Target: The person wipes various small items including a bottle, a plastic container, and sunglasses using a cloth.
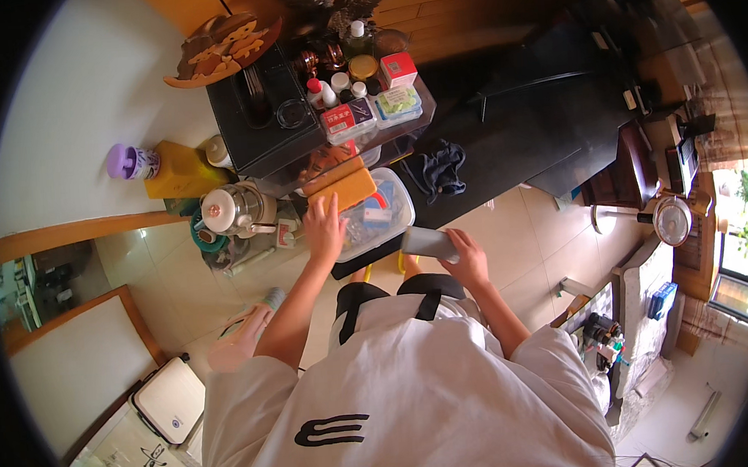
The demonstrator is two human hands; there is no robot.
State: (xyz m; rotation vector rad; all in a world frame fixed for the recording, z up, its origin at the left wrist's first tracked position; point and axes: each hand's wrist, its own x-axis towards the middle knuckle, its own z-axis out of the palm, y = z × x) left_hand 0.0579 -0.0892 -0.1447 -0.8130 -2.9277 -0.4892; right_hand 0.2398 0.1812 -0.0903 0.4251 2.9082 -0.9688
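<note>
My left hand (325, 228) has its fingertips at the near edge of an orange box (344, 187); whether it grips the box cannot be told. This box lies over the left part of a white plastic bin (405, 216), which holds clear bags and a blue-and-white packet (379, 213). To the right, my right hand (468, 256) holds a grey box-like object (430, 244) by its right end, beside the bin's near right corner. Behind the bin, a shelf bears a red-labelled plastic container (348, 121), a red-and-white box (398, 70) and several bottles.
A glass kettle (236, 209) stands left of the bin, with a yellow container (183, 169) and a purple-topped pump bottle (133, 162) behind it. Dark cloth (439, 170) lies on the long black cabinet (533, 117) at right. A pedestal fan (671, 220) stands farther right.
</note>
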